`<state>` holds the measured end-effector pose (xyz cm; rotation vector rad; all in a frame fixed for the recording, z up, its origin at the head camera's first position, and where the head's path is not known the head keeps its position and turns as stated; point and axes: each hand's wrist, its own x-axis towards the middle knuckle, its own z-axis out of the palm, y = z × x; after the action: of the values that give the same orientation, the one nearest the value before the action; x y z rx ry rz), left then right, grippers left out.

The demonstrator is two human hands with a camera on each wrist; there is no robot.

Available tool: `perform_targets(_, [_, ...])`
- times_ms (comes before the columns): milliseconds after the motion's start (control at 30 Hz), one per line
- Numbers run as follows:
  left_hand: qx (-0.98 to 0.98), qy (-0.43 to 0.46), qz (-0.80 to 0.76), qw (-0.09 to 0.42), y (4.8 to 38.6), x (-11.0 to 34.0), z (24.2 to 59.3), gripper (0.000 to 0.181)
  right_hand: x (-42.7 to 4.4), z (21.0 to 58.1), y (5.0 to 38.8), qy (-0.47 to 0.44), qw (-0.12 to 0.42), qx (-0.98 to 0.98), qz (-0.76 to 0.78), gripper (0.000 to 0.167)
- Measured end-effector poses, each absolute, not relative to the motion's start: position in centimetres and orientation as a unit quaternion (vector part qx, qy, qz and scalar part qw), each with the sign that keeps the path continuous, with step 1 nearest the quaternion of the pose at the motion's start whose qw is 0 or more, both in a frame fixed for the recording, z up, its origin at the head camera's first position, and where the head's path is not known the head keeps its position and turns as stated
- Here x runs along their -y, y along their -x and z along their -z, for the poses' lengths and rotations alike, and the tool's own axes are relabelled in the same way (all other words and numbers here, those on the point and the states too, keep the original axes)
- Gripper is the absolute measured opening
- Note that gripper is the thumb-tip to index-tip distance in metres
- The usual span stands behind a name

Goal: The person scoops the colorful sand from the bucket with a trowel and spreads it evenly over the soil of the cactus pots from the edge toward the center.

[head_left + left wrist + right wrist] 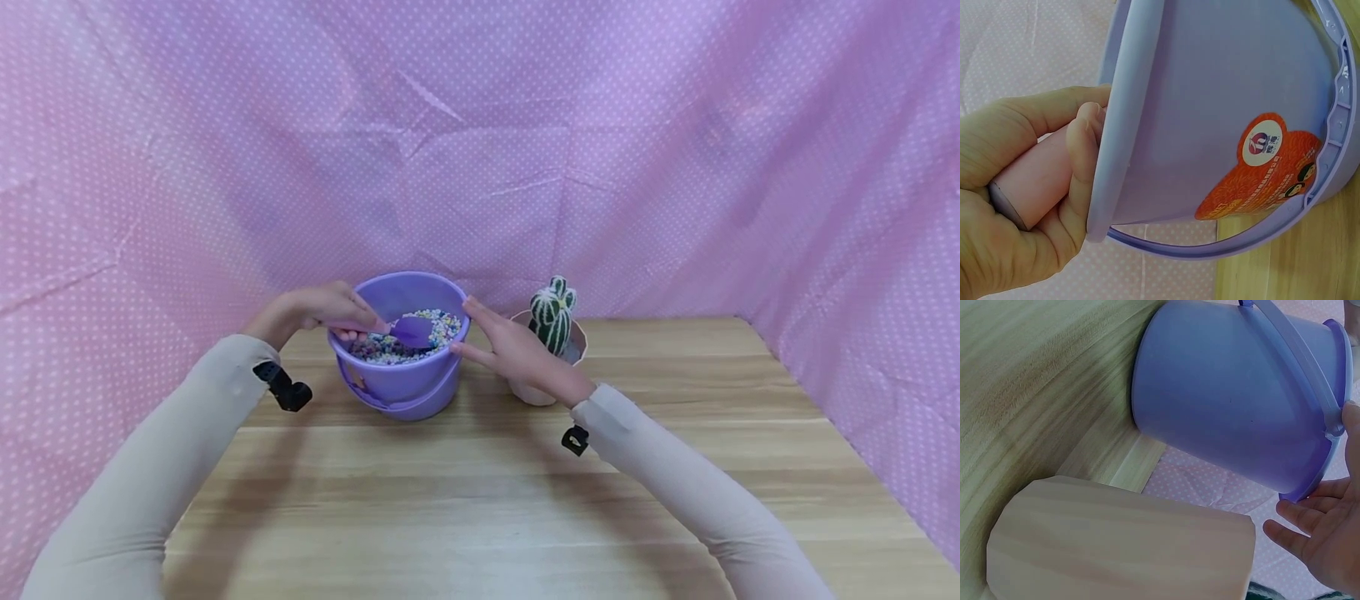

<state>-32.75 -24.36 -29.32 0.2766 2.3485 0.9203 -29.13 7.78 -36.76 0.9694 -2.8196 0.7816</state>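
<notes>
A purple bucket stands on the table, holding small multicoloured beads. My left hand grips the pink handle of a small shovel, whose purple blade lies over the beads inside the bucket. In the left wrist view the fingers of the left hand curl round that handle beside the bucket rim. My right hand touches the bucket's right rim with its fingers extended; in the right wrist view the right hand has thumb and fingertips at the rim.
Right of the bucket, close by the right forearm, stands a light pot with a green and white cactus. Pink dotted cloth hangs behind and at both sides of the wooden table. The bucket's handle hangs at its front.
</notes>
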Motion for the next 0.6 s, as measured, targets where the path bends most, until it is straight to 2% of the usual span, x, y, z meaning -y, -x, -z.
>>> perform_targets(267, [-0.882, -0.094, -0.357, 0.294, 32.4, 24.3, 29.3, 0.034, -7.7, 36.7, 29.3, -0.316, 0.028, 0.914, -0.253, 0.085])
perform_targets(600, [-0.873, -0.087, -0.376, 0.297, 31.8, 25.4, 29.5, 0.05, -7.8, 36.8, 29.1, -0.312, 0.025, 0.913, -0.26, 0.085])
